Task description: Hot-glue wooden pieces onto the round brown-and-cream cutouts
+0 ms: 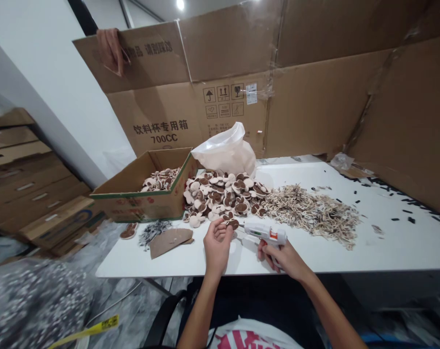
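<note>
Near the table's front edge, my left hand point(219, 245) pinches a small brown-and-cream fabric piece point(230, 222) with rounded lobes. My right hand point(283, 257) is wrapped round a white gun-shaped tool point(265, 232) with an orange-red patch. Its thin metal tip points left and meets or nearly meets the fabric piece; I cannot tell which. Just behind my hands lies a heap of similar fabric pieces point(214, 194). To the right of it spreads a pile of thin, cream-and-brown strips point(310, 208).
An open cardboard box point(143, 206) holding more pieces stands at the left, beside a white plastic bag point(230, 150). Brown card point(171, 242) lies near black scraps point(152, 232). Tall cardboard walls point(325, 106) enclose the back and right. Another person's hand point(111, 51) hangs over the wall.
</note>
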Motion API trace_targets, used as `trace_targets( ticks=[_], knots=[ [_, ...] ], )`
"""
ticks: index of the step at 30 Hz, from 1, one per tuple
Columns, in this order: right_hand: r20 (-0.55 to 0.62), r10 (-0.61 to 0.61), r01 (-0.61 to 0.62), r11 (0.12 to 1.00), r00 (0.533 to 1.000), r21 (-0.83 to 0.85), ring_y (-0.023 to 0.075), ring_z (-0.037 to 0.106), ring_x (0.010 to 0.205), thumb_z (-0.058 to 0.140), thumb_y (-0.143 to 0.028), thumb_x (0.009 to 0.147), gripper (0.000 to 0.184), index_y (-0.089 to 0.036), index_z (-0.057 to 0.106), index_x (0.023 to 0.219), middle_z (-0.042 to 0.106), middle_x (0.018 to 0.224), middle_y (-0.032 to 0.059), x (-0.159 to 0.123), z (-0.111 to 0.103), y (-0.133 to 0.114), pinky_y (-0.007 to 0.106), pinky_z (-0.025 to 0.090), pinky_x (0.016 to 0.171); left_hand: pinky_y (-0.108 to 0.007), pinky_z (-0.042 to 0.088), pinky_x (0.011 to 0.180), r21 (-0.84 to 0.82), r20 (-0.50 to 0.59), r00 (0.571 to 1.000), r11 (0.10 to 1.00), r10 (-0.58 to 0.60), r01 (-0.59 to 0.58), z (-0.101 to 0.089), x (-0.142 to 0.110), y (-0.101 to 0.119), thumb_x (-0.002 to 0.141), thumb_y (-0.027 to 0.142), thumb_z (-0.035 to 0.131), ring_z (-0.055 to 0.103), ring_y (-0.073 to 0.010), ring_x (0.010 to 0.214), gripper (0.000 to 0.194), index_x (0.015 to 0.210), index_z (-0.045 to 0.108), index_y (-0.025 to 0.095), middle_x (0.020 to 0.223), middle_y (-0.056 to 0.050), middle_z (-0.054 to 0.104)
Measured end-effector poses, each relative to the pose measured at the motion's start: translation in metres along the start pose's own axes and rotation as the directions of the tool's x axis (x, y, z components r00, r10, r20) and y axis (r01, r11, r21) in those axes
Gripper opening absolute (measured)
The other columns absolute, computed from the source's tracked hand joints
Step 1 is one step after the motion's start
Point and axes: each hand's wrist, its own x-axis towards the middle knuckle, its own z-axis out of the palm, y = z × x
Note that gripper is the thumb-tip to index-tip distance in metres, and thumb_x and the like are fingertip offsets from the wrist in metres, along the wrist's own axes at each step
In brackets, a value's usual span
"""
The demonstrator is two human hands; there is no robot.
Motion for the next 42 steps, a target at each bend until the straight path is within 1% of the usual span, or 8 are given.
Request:
trace_targets(
  ticks=[8, 13, 17, 23, 28, 31, 35, 42],
  knots=[
    [0.029, 0.001, -0.001, 1.0, 1.0, 0.006, 0.0088, 0.048, 0.041, 0.055, -0.03, 0.081, 0.017, -0.017, 0.066, 0.082, 0.075, 0.077, 0.0047, 0.0, -0.003, 0.004, 0.02, 0.038, 0.037, -0.029, 0.059, 0.076, -0.006, 0.023, 1.0, 1.0, -0.003, 0.003, 0.0, -0.001, 0.001, 0.084, 0.042, 0.077, 0.069, -0.0166, 0.081, 0.044, 0.116, 0.064, 0.015, 0.092, -0.006, 0.07],
    [0.057, 0.013, -0.016, 0.999, 0.998, 0.049, 0.0095, 0.051, 0.043, 0.058, -0.032, 0.081, 0.023, -0.016, 0.066, 0.096, 0.078, 0.085, 0.0068, -0.001, -0.006, 0.006, 0.021, 0.039, 0.039, -0.027, 0.058, 0.075, -0.018, 0.017, 1.0, 1.0, -0.008, 0.008, 0.001, -0.002, 0.005, 0.084, 0.042, 0.078, 0.069, -0.0159, 0.08, 0.045, 0.117, 0.063, 0.015, 0.091, -0.006, 0.069],
    [0.109, -0.002, -0.009, 0.994, 0.994, 0.107, 0.0124, 0.055, 0.046, 0.06, -0.041, 0.086, 0.034, -0.015, 0.068, 0.107, 0.078, 0.082, 0.0085, -0.002, -0.011, 0.01, 0.024, 0.042, 0.044, -0.026, 0.058, 0.075, -0.027, 0.023, 1.0, 0.999, -0.018, 0.019, 0.001, -0.002, 0.007, 0.084, 0.042, 0.078, 0.068, -0.0151, 0.078, 0.045, 0.117, 0.064, 0.015, 0.09, -0.005, 0.069],
    [0.13, -0.062, 0.039, 0.984, 0.989, 0.176, 0.0108, 0.053, 0.044, 0.063, -0.043, 0.09, 0.032, -0.015, 0.073, 0.101, 0.075, 0.077, 0.0075, -0.003, -0.019, 0.013, 0.025, 0.042, 0.048, -0.029, 0.059, 0.078, -0.094, 0.047, 0.998, 0.995, -0.039, 0.043, 0.0, 0.0, 0.005, 0.083, 0.043, 0.079, 0.071, -0.0157, 0.078, 0.048, 0.119, 0.063, 0.016, 0.091, -0.005, 0.07],
    [0.046, -0.07, 0.059, 0.978, 0.996, 0.202, 0.0094, 0.051, 0.043, 0.068, -0.051, 0.091, 0.037, -0.016, 0.074, 0.101, 0.073, 0.074, 0.0061, -0.002, -0.015, 0.007, 0.022, 0.036, 0.043, -0.028, 0.058, 0.076, -0.16, 0.132, 0.988, 0.982, -0.075, 0.096, 0.002, -0.002, 0.014, 0.08, 0.041, 0.082, 0.071, -0.0153, 0.075, 0.047, 0.116, 0.064, 0.016, 0.087, -0.003, 0.071],
    [-0.08, -0.051, 0.067, 0.977, 0.995, 0.202, 0.0096, 0.05, 0.044, 0.075, -0.053, 0.086, 0.039, -0.017, 0.074, 0.102, 0.07, 0.07, 0.0033, 0.0, -0.012, 0.004, 0.023, 0.039, 0.044, -0.027, 0.057, 0.073, -0.2, 0.227, 0.965, 0.964, -0.131, 0.178, 0.006, -0.006, 0.022, 0.078, 0.04, 0.084, 0.071, -0.0158, 0.074, 0.048, 0.115, 0.064, 0.015, 0.085, -0.003, 0.071],
    [-0.176, -0.021, 0.06, 0.973, 0.984, 0.221, 0.0099, 0.05, 0.043, 0.081, -0.054, 0.079, 0.044, -0.016, 0.074, 0.101, 0.069, 0.067, 0.0027, 0.003, -0.012, 0.002, 0.023, 0.04, 0.044, -0.028, 0.057, 0.071, -0.22, 0.327, 0.931, 0.945, -0.161, 0.241, 0.015, -0.015, 0.029, 0.078, 0.04, 0.085, 0.072, -0.0174, 0.074, 0.047, 0.114, 0.064, 0.016, 0.084, -0.003, 0.071],
    [-0.212, -0.031, 0.082, 0.968, 0.977, 0.237, 0.0106, 0.05, 0.043, 0.08, -0.053, 0.081, 0.04, -0.017, 0.073, 0.097, 0.066, 0.064, 0.0008, 0.005, -0.013, 0.0, 0.025, 0.042, 0.045, -0.028, 0.055, 0.071, -0.214, 0.364, 0.913, 0.938, -0.183, 0.273, 0.027, -0.02, 0.031, 0.077, 0.04, 0.085, 0.071, -0.0178, 0.074, 0.048, 0.113, 0.065, 0.017, 0.084, -0.003, 0.071]
  ],
)
